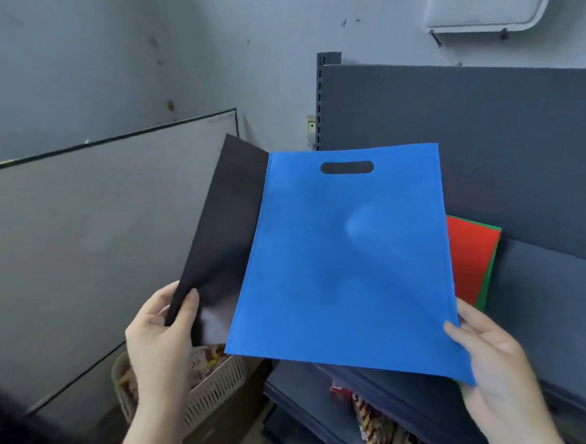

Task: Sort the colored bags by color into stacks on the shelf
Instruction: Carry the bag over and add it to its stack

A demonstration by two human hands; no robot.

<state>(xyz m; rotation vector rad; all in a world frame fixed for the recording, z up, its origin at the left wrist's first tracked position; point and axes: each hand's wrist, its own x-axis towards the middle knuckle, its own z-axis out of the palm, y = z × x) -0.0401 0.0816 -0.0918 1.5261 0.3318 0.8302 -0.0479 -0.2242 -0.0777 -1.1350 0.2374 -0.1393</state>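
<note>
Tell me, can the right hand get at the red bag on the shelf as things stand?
Probably not right now. The right hand is pinching the blue bag's lower corner, and that bag covers most of the red bag, which lies on a green one. It would have to put the blue bag down first.

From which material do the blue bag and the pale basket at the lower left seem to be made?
The blue bag looks like non-woven fabric, matte: it has a fuzzy surface, stitched side edges, a die-cut handle slot and a soft dent. The basket appears to be moulded plastic, cream, with a slotted lattice wall. Neither is certain from the look alone.
</note>
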